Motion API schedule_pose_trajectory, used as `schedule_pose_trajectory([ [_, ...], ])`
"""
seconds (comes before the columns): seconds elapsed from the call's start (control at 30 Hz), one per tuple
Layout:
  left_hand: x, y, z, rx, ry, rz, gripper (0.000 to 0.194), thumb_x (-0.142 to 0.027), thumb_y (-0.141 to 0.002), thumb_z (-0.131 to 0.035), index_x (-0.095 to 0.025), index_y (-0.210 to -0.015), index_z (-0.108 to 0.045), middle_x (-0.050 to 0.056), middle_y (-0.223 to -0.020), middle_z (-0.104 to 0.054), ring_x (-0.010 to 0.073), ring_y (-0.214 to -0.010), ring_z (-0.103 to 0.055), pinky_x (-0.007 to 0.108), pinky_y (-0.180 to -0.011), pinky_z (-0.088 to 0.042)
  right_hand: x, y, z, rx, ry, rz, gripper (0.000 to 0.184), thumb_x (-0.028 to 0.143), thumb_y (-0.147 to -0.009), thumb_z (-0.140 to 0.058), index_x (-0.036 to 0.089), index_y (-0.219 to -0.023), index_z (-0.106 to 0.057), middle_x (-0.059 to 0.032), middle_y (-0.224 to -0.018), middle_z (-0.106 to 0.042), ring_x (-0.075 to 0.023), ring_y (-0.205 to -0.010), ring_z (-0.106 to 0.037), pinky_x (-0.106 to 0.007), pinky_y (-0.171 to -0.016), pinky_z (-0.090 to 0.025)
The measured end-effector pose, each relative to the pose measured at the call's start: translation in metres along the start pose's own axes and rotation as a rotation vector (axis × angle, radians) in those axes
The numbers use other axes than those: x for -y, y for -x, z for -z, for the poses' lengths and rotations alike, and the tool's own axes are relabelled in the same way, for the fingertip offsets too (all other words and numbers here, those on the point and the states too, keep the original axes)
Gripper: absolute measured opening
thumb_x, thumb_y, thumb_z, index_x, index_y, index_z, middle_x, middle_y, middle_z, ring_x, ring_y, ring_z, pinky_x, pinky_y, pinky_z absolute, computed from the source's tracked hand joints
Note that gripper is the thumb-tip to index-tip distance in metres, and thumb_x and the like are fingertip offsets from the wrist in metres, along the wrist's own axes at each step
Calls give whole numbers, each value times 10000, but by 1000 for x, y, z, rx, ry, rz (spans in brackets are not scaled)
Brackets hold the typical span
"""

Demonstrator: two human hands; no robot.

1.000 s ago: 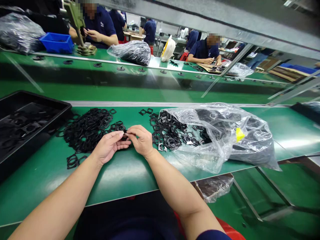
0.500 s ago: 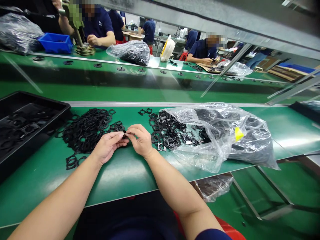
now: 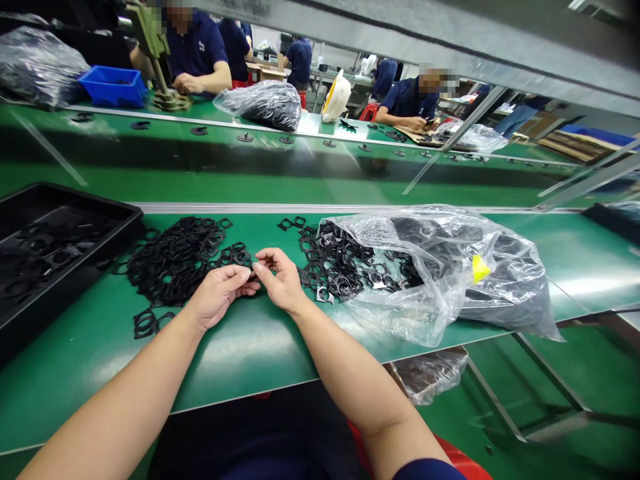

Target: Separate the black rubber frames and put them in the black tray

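My left hand [image 3: 220,293] is closed, thumb over fingers, around a small black plastic part [image 3: 253,274] that is mostly hidden. Against the same part, my right hand [image 3: 280,280] is curled, its thumb on the piece and its index finger slightly raised. Just behind and left of my hands lies a heap of black plastic frames with round openings [image 3: 170,260]. To the right, more black frames [image 3: 335,263] spill from a clear plastic bag [image 3: 430,300] with a yellow mark. A few frames [image 3: 145,323] lie apart at the front left.
A black bin [image 3: 100,267] with similar parts stands at the left. Beyond the green worktop [image 3: 240,360], spaced parts lie along a line. On the far bench are a blue bin [image 3: 114,90], a green hand press [image 3: 153,47] and a filled bag [image 3: 265,103]. Co-workers sit there.
My right index finger has lifted a little from the part, and its thumb has shifted slightly. The hands stay in nearly the same place.
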State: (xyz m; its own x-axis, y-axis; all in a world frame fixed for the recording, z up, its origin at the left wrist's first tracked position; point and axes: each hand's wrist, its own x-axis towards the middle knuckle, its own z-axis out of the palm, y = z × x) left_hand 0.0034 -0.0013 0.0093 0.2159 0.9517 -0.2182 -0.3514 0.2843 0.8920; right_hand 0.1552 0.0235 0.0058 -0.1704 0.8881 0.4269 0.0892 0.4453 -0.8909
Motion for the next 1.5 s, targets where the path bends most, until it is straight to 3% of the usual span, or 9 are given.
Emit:
schedule_pose_trajectory([
  [0.1, -1, 0, -2, -39, 143, 33, 253, -317, -641, -790, -143, -782, -673, 48, -855, -707, 182, -778, -680, 301, -740, -535, -3, 0, -1, -74, -60, -9, 225, 342, -838, -568, 196, -1009, -567, -19, -859, -613, -104, -663, -592, -256, -661, -507],
  [0.33, 0, -2, 1, -19, 197, -15, 227, -291, -671, -774, -140, -802, -667, 51, -909, -696, 169, -815, -673, 308, -806, -532, 2, -1, 1, -141, 140, 221, 83, 263, -797, -641, 186, -782, -615, -33, -794, -638, -128, -728, -592, -263, -684, -505],
  [0.67, 0, 0, 1, 41, 124, -53, 192, -310, -713, -743, -145, -779, -670, 35, -874, -685, 158, -813, -665, 325, -839, -514, 5, -2, 3, -123, 175, 197, 108, 266, -814, -615, 188, -740, -609, -33, -770, -636, -136, -741, -589, -276, -706, -490],
  [0.83, -1, 0, 0, 25, 65, -78, 229, -332, -679, -766, -142, -782, -688, 49, -846, -692, 173, -789, -665, 347, -823, -512, 4, -1, 2, -80, 128, 84, 126, 288, -808, -607, 185, -738, -596, -35, -784, -628, -139, -757, -587, -278, -716, -490],
  [0.93, -3, 1, 0, 32, 51, -60, 235, -333, -674, -769, -135, -776, -693, 56, -827, -697, 172, -768, -665, 324, -785, -515, 1, -1, -1, -83, -97, -73, 158, 318, -791, -619, 178, -860, -601, -24, -810, -617, -116, -695, -590, -257, -660, -501],
  [1.07, -6, 3, 0, 57, 57, 37, 244, -339, -688, -753, -130, -794, -688, 73, -809, -704, 177, -714, -670, 310, -714, -520, -2, -3, -1, 17, -347, -260, 282, 335, -763, -639, 178, -997, -616, 10, -751, -597, -74, -537, -550, -226, -547, -494],
  [1.23, -6, 4, -1, 53, 39, 89, 298, -382, -695, -736, -110, -805, -685, 97, -792, -700, 163, -662, -647, 291, -652, -512, 4, -4, 2, 60, -315, -241, 297, 421, -788, -608, 196, -974, -661, -7, -809, -613, -80, -581, -581, -216, -527, -515],
  [1.37, -3, 2, -2, -3, 58, 0, 349, -458, -704, -712, -125, -810, -699, 59, -737, -668, 135, -660, -604, 262, -626, -492, 3, -5, 0, 73, -310, -251, 278, 414, -712, -699, 175, -848, -657, -11, -767, -638, -102, -631, -609, -234, -581, -533],
  [1.5, 0, -1, -4, -130, -98, -177, 331, -336, -608, -805, -148, -867, -720, 29, -781, -680, 105, -658, -558, 240, -639, -461, -5, -7, 0, 0, -366, -361, 311, 439, -685, -718, 162, -785, -617, 20, -600, -604, -89, -530, -571, -226, -540, -515],
])
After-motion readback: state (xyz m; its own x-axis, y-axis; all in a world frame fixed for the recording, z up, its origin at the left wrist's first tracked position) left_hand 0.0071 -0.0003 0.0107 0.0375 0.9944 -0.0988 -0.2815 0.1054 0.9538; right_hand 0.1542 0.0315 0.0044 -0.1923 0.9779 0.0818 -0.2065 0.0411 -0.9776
